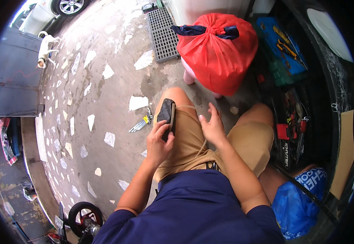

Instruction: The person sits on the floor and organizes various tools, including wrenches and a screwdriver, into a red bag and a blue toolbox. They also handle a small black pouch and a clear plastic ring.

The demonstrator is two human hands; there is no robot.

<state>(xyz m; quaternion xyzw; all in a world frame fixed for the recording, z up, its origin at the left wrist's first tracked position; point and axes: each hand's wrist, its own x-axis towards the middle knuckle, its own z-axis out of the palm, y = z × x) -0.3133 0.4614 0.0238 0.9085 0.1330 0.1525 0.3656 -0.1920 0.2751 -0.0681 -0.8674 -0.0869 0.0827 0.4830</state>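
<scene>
A dark, flat object (166,112), perhaps a cloth or leather piece, rests on the thigh at my left. My left hand (161,141) grips its lower end between fingers and thumb. A thin beige cord or strip (185,106) runs from that object across the thigh and down to the lap of the tan shorts. My right hand (213,125) is beside the cord, palm turned inward and fingers apart, holding nothing. On the ground left of the knee lies a hex key set (142,122) with a yellow holder.
Ahead stands a tied red bag (218,58) on a pink stool (189,76), beside a dark grate (163,35). Tools fill the right side, with pliers (286,49) on a blue tray (265,26). A blue bag (299,207), a motorcycle wheel (84,218) and a dog (44,48) are also around.
</scene>
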